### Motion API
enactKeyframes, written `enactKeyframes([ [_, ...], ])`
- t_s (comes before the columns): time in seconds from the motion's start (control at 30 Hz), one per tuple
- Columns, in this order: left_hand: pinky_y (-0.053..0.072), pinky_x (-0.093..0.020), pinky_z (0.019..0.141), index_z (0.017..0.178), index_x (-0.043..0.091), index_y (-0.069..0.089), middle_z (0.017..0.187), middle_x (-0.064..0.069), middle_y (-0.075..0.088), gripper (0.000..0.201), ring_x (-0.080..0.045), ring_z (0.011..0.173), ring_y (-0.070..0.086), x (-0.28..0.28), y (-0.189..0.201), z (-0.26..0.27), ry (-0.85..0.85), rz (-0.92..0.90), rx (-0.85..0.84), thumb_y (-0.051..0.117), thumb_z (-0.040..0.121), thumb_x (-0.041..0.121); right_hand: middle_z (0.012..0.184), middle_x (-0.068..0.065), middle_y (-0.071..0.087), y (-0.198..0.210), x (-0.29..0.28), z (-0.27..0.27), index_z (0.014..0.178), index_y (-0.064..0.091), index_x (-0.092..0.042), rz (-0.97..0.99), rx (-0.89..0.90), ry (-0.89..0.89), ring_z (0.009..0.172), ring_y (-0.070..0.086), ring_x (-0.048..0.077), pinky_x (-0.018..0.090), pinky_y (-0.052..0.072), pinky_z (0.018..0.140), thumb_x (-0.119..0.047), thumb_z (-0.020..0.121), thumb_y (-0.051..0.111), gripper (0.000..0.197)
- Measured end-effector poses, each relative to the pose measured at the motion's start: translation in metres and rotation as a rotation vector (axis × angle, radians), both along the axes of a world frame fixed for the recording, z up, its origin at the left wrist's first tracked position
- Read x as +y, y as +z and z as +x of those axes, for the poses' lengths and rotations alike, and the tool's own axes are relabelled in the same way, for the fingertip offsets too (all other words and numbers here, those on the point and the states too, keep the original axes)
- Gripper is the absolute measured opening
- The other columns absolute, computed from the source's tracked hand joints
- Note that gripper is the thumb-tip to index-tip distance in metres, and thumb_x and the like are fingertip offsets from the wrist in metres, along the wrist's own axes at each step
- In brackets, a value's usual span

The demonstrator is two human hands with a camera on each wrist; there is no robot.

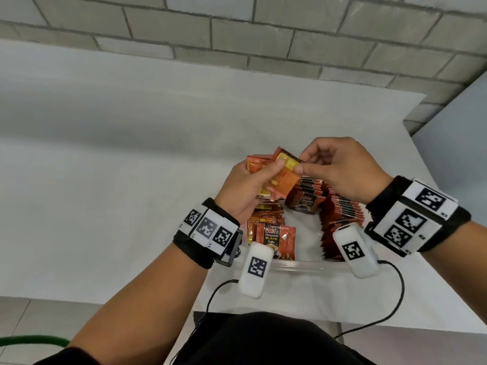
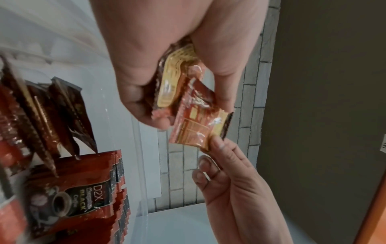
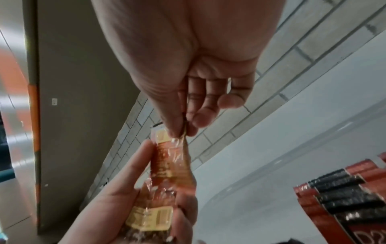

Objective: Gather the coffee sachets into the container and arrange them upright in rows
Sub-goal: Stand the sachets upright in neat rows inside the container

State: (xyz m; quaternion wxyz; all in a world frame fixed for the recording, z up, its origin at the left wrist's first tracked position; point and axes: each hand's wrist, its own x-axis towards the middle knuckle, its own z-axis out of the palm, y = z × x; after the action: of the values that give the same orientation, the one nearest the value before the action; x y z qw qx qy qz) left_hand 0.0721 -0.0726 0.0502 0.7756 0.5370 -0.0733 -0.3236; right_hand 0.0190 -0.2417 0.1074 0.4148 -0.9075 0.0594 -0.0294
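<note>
holding a small stack of sachets (image 1: 274, 185) over the clear container (image 1: 303, 267), the left hand (image 1: 247, 185) curls round them. right hand (image 1: 342, 167) pinches the top sachet's (image 1: 288, 164) corner, thumb against fingertip. rows of sachets (image 1: 340, 212) stand upright in the container on the white table (image 1: 131, 154).

Open lane down the container (image 1: 303, 268) middle, between sachet rows (image 1: 340, 217), seemingly bare.

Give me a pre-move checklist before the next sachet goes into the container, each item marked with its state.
1. Left hand grips the bunch of orange foil sachets: ok.
2. Right hand pinches the top orange sachet at its edge: ok.
3. Top sachet free of the bunch: not ok.
4. Bare floor between rows in the clear plastic container: ok.
5. Right row of red sachets upright: ok.
6. Sachets left on the white table: cannot tell.
</note>
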Motion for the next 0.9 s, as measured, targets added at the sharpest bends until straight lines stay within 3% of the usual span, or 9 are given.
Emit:
enactKeyframes([
  [0.1, 0.05, -0.026, 0.057, 0.108, 0.003, 0.061, 0.084, -0.01, 0.06, 0.046, -0.016, 0.065, 0.057, 0.0, 0.0, 0.002, 0.045, -0.055, 0.127, 0.067, 0.077, 0.036, 0.072, -0.011, 0.062, 0.002, -0.007, -0.004, 0.072, 0.065, -0.023, -0.025, -0.189, -0.087, 0.063, 0.051, 0.005, 0.022, 0.044, 0.064, -0.02, 0.076, 0.077, 0.013],
  [0.2, 0.054, -0.028, 0.062, 0.1, 0.006, 0.064, 0.088, -0.013, 0.064, 0.03, -0.02, 0.072, 0.062, -0.001, -0.001, 0.002, 0.014, -0.117, 0.187, 0.064, 0.081, 0.029, 0.077, -0.006, 0.056, -0.005, -0.005, -0.011, 0.073, 0.071, -0.017, -0.134, -0.225, 0.014, 0.066, 0.048, 0.007, 0.013, 0.038, 0.062, -0.019, 0.072, 0.08, 0.01],
  [0.33, 0.056, -0.032, 0.069, 0.1, 0.001, 0.066, 0.095, -0.012, 0.071, 0.014, -0.023, 0.083, 0.069, -0.003, -0.005, 0.002, 0.025, -0.021, 0.092, 0.06, 0.088, 0.001, 0.081, -0.014, 0.053, -0.022, -0.003, -0.017, 0.08, 0.075, -0.02, -0.202, -0.07, 0.205, 0.075, 0.052, -0.002, 0.009, 0.038, 0.069, -0.024, 0.067, 0.082, 0.015],
  [0.43, 0.054, -0.032, 0.07, 0.101, 0.004, 0.067, 0.093, -0.009, 0.072, 0.016, -0.021, 0.083, 0.07, -0.002, -0.004, 0.004, 0.018, 0.036, 0.041, 0.062, 0.086, 0.0, 0.085, -0.008, 0.056, -0.021, -0.004, -0.017, 0.088, 0.075, -0.021, -0.157, -0.088, 0.135, 0.074, 0.051, 0.003, 0.009, 0.037, 0.067, -0.028, 0.073, 0.078, 0.017],
  [0.5, 0.054, -0.034, 0.072, 0.097, 0.007, 0.068, 0.091, -0.008, 0.073, 0.013, -0.021, 0.082, 0.07, -0.002, -0.003, 0.003, 0.016, 0.084, -0.019, 0.063, 0.086, 0.0, 0.093, -0.006, 0.057, -0.019, -0.005, -0.014, 0.101, 0.07, -0.023, -0.228, -0.154, 0.051, 0.074, 0.05, 0.005, 0.007, 0.035, 0.064, -0.027, 0.08, 0.073, 0.022],
  [0.63, 0.054, -0.044, 0.086, 0.1, 0.001, 0.068, 0.101, -0.018, 0.071, 0.017, -0.033, 0.093, 0.069, -0.006, -0.001, 0.0, -0.026, 0.141, -0.146, 0.067, 0.083, -0.001, 0.099, -0.01, 0.061, -0.01, -0.006, -0.008, 0.12, 0.061, -0.026, -0.228, -0.039, 0.041, 0.08, 0.057, 0.006, 0.004, 0.036, 0.066, -0.021, 0.086, 0.067, 0.034],
  [0.7, 0.054, -0.043, 0.085, 0.096, 0.003, 0.069, 0.095, -0.016, 0.072, 0.013, -0.031, 0.089, 0.069, -0.007, 0.0, 0.0, -0.039, 0.148, -0.165, 0.067, 0.083, 0.0, 0.091, -0.011, 0.062, -0.003, -0.007, -0.007, 0.115, 0.062, -0.03, -0.191, 0.072, 0.071, 0.077, 0.056, 0.005, 0.009, 0.04, 0.068, -0.02, 0.087, 0.067, 0.031],
  [0.8, 0.055, -0.036, 0.077, 0.095, 0.005, 0.066, 0.081, -0.005, 0.069, 0.012, -0.022, 0.078, 0.066, -0.006, 0.002, 0.004, 0.001, 0.156, -0.127, 0.065, 0.088, 0.015, 0.084, -0.012, 0.064, 0.005, -0.018, -0.006, 0.098, 0.067, -0.032, -0.222, 0.2, 0.119, 0.073, 0.056, 0.008, 0.02, 0.044, 0.067, -0.021, 0.086, 0.068, 0.017],
  [0.9, 0.055, -0.028, 0.065, 0.102, 0.007, 0.064, 0.082, -0.006, 0.068, 0.017, -0.016, 0.072, 0.063, -0.001, 0.001, 0.016, 0.102, 0.114, 0.027, 0.063, 0.091, 0.02, 0.082, -0.013, 0.061, 0.003, -0.033, -0.006, 0.088, 0.064, -0.032, -0.325, 0.288, 0.085, 0.069, 0.052, 0.0, 0.017, 0.037, 0.062, -0.021, 0.084, 0.07, 0.013],
])
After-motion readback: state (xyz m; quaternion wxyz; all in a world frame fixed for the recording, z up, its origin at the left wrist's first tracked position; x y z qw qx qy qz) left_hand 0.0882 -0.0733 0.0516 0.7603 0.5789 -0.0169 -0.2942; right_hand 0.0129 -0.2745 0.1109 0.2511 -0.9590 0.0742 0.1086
